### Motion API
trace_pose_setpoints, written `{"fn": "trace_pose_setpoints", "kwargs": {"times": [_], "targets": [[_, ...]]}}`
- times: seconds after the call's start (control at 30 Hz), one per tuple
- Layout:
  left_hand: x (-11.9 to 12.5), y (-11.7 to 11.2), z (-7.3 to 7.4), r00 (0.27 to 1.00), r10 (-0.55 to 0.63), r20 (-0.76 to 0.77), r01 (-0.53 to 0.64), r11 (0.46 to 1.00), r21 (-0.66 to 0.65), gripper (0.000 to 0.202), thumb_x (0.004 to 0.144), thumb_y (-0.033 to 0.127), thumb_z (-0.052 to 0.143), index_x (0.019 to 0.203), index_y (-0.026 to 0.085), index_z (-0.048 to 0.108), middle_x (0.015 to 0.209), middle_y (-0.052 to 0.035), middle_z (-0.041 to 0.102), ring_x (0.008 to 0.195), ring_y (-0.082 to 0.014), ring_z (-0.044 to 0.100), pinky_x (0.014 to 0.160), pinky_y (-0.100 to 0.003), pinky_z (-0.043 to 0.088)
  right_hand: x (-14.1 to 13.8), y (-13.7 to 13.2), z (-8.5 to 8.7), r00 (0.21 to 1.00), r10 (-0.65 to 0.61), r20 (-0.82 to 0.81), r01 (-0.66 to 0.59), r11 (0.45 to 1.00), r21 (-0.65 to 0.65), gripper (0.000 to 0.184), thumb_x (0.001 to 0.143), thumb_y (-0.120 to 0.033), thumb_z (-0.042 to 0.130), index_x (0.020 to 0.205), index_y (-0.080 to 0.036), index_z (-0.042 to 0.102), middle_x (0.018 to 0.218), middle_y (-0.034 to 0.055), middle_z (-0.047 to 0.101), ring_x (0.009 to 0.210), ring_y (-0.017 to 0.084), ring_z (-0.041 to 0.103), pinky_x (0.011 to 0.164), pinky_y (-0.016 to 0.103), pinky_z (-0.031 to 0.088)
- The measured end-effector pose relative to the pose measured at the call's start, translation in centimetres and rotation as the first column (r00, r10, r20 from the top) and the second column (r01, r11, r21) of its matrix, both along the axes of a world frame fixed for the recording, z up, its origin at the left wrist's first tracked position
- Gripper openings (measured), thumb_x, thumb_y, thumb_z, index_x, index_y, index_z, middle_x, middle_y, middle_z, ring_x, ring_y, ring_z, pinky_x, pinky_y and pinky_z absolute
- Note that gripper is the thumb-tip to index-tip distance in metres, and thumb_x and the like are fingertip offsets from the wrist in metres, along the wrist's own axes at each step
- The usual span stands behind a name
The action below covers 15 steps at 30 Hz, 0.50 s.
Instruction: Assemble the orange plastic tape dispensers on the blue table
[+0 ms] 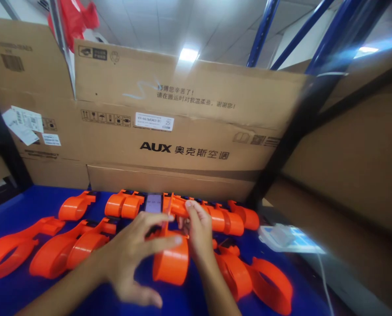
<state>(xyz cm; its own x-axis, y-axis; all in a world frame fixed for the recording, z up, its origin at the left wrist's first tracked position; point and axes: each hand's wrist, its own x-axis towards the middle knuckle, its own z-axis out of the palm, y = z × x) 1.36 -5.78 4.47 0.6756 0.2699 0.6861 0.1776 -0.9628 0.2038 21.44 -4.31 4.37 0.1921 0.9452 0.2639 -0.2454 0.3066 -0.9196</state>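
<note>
My right hand [197, 228] is closed, its thumb and fingers gripping the narrow upper end of an orange plastic piece with a wide ring-shaped loop [171, 265]. That loop hangs low between my two hands. Beside it, my left hand [133, 250] has its fingers spread, thumb pointing down; the fingertips overlap the piece in view, and whether they touch it I cannot tell. Similar orange looped pieces lie on both sides, among them one at far left [10, 252] and one at lower right [273, 285]. Several have dark parts at their narrow ends.
The pieces rest on a blue surface [5, 202]. A phone-like screen [154, 202] stands at the back before a large cardboard panel [189, 136] marked AUX. At right lies a white and blue flat item [293, 239] with a cable. Shelf posts [281, 145] rise at both sides.
</note>
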Motion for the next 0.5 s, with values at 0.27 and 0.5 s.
{"fn": "trace_pose_setpoints", "kwargs": {"times": [0.27, 0.5], "targets": [[4.2, 2.5, -2.5, 0.842, 0.316, 0.438, 0.358, 0.281, -0.891, 0.047, 0.087, 0.055, 0.065, 0.116, 0.018, 0.068, 0.076, -0.0044, 0.067, 0.062, -0.0169, 0.059, 0.060, -0.026, 0.045, -0.5, -0.1, -0.7, 0.956, -0.104, 0.276, 0.082, 0.992, 0.091, 0.036, 0.096, -0.052, 0.052, 0.082, -0.019, 0.059, 0.054, -0.0046, 0.054, 0.044, 0.010, 0.045, 0.043, 0.020, 0.034], [4.1, 4.2, -3.4, 0.604, 0.589, 0.537, 0.433, 0.323, -0.841, 0.035, 0.074, 0.050, 0.077, 0.077, 0.015, 0.070, 0.063, -0.0018, 0.067, 0.054, -0.0136, 0.059, 0.054, -0.023, 0.046, 0.0, -2.0, -0.4, 0.625, -0.519, 0.583, 0.212, 0.831, 0.513, 0.020, 0.096, -0.027, 0.050, 0.106, -0.017, 0.063, 0.078, 0.0053, 0.065, 0.071, 0.019, 0.062, 0.066, 0.030, 0.047]]}}
